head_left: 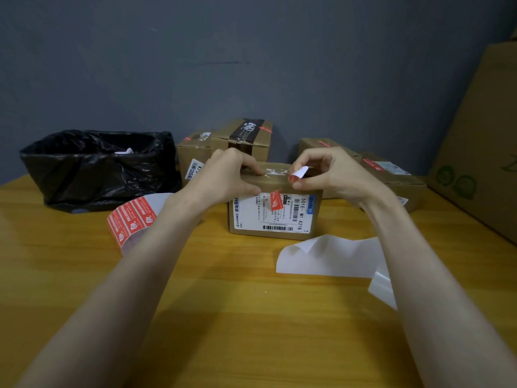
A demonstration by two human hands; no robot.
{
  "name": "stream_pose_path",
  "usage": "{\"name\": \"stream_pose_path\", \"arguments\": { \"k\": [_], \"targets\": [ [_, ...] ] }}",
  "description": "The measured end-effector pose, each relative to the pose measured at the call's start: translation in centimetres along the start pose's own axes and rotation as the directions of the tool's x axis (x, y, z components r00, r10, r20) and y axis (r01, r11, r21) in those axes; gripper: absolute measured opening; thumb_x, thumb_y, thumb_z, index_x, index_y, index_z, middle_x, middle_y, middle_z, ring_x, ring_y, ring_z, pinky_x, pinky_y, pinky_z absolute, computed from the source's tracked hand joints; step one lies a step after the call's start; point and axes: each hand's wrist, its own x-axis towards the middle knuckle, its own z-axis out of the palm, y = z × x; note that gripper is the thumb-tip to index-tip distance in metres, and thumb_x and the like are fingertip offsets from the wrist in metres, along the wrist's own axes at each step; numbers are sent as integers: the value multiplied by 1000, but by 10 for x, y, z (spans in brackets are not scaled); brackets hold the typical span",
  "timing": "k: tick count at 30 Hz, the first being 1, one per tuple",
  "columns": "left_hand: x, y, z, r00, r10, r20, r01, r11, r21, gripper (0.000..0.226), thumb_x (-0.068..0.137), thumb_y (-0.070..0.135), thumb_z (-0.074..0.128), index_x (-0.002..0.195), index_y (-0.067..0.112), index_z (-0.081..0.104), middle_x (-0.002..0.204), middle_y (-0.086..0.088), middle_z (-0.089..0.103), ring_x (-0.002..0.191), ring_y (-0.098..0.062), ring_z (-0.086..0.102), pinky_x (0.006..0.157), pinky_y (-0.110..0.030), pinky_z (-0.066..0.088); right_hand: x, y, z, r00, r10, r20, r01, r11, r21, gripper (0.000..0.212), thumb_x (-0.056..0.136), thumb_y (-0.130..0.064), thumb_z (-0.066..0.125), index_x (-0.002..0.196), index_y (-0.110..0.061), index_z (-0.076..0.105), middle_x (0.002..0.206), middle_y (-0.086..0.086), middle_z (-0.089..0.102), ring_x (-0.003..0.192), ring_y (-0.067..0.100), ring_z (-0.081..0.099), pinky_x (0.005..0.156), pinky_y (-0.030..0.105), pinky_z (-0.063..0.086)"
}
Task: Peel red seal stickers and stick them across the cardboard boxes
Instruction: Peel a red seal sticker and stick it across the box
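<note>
1. This is a small parcel-packing station.
2. Sealed cardboard boxes (269,214) with printed shipping labels and barcodes crowd the far edge of the wooden tabletop (246,317).
3. A strip of red seal stickers (131,219) lies near the left edge, and peeled backing paper (330,259) lies near the right edge.
4. A bin (92,175) lined with a black bag sits at the far left corner. A large carton (481,130) stands beyond the right edge, all before a bare grey wall (251,65).

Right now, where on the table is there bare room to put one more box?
Bare table lies in front of the box, between the sticker roll and the backing paper, down to the near edge. The back, with bag and boxes, is crowded.
</note>
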Motion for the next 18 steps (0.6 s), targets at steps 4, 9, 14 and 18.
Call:
{"name": "stream_pose_path", "arguments": {
  "k": [4, 9, 14, 18],
  "targets": [
    [-2, 9, -6, 995, 73, 72, -80, 992, 95, 48, 70, 29, 79, 114, 17, 63, 129, 3, 52, 120, -15, 45, 94, -25, 37, 0, 1, -2, 1000, 0, -1, 0, 1000, 12, 24, 77, 12, 64, 88, -9, 62, 89, 2, 62, 79, -4, 62, 73, 11, 49],
    [-11, 21, -8, 993, 77, 87, -86, 991, 106, 49, 60, 44, 81, 99, 26, 57, 104, 8, 50, 97, -8, 44, 92, -34, 38, 6, 5, 1, 1000, 26, -3, -26, 1000, -14, 31, 79, 15, 61, 106, 1, 59, 95, -1, 61, 85, -4, 61, 80, 6, 46],
    [-18, 30, 7, 993, 116, -37, -112, 989, 100, 21, 67, 37, 80, 74, 21, 67, 68, 13, 49, 73, -11, 52, 73, -34, 49, 12, 9, 5, 999, 34, 39, -29, 993, -116, 31, 75, 9, 69, 94, -15, 62, 96, -5, 63, 100, 8, 61, 95, 20, 47],
    [-22, 32, 21, 985, 130, -117, -115, 986, 124, 7, 75, 28, 76, 71, 22, 72, 69, 11, 52, 76, -14, 55, 72, -33, 48, 15, 12, 8, 1000, 22, -9, -23, 987, -157, 30, 75, 5, 71, 97, -13, 62, 102, 1, 63, 107, 15, 61, 98, 26, 46]
  ]
}}
